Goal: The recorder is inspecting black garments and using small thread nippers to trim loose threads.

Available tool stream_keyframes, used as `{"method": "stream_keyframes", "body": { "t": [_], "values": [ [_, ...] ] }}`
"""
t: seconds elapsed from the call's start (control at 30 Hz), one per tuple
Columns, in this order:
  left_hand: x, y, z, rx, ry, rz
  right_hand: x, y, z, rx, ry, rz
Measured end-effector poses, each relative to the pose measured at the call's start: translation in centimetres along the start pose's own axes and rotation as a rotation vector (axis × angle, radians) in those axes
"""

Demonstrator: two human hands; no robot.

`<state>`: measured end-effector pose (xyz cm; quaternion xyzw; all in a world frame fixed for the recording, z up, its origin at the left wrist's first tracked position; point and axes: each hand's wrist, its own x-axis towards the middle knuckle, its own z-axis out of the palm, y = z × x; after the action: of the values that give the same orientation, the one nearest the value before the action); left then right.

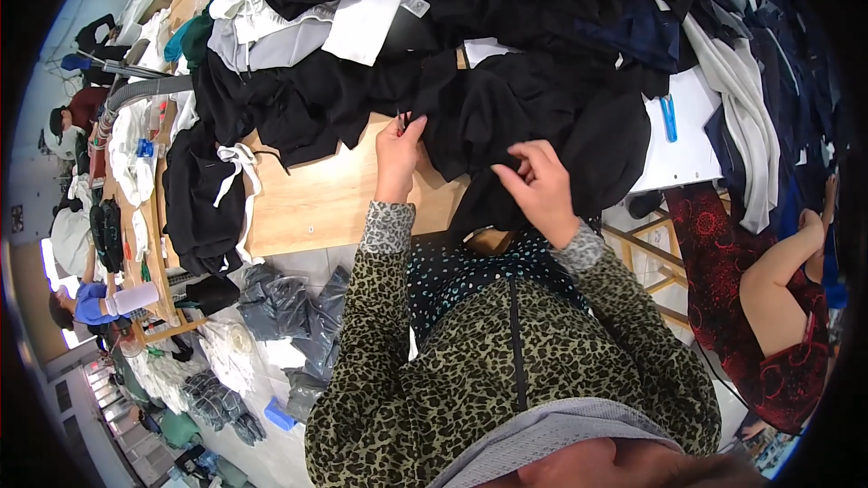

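Over the wooden table (312, 203), my left hand (396, 158) is closed, with thumb and forefinger pinched together. A small dark thing pokes up between those fingertips, too small to name, right beside the edge of a black garment (561, 117). My right hand (542, 188) hovers above the near part of that garment. Its thumb stands apart from loosely curled fingers, and nothing shows in them. The black cloth lies rumpled and spreads across the table, hanging over the near edge in front of my lap.
Black garments pile up at the back, with a white paper sheet (368, 18) on them. To the right, a light blue cutter (668, 117) rests on white paper (687, 149). A person in red-patterned clothing (723, 280) sits at right. Grey plastic bags (276, 298) lie on the floor.
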<state>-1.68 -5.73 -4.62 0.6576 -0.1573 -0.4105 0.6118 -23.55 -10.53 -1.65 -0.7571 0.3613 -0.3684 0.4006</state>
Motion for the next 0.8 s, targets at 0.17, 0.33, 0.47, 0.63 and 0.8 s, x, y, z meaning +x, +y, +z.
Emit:
{"method": "stream_keyframes", "body": {
  "t": [0.17, 0.33, 0.47, 0.63, 0.8],
  "values": [
    [-3.5, 2.7, 0.5, -0.51, -0.096, 0.076, 2.1, 3.7, 1.9, -0.091, 0.056, 0.004],
    [-6.7, 3.3, -0.2, -0.481, -0.131, 0.074, 0.7, 1.0, 0.0, 0.301, 0.22, 0.166],
    [-8.0, 0.8, 2.3, -0.358, -0.243, -0.105, -1.4, -1.7, -0.5, 0.845, -0.301, 0.541],
    [-9.0, 0.4, 2.8, -0.396, -0.286, -0.106, -2.5, 1.0, -1.2, 0.647, -0.305, 0.598],
    [-8.3, -0.1, -1.9, -0.42, -0.157, 0.066, -3.4, 4.5, -4.6, 0.525, 0.343, 0.434]
  ]
}}
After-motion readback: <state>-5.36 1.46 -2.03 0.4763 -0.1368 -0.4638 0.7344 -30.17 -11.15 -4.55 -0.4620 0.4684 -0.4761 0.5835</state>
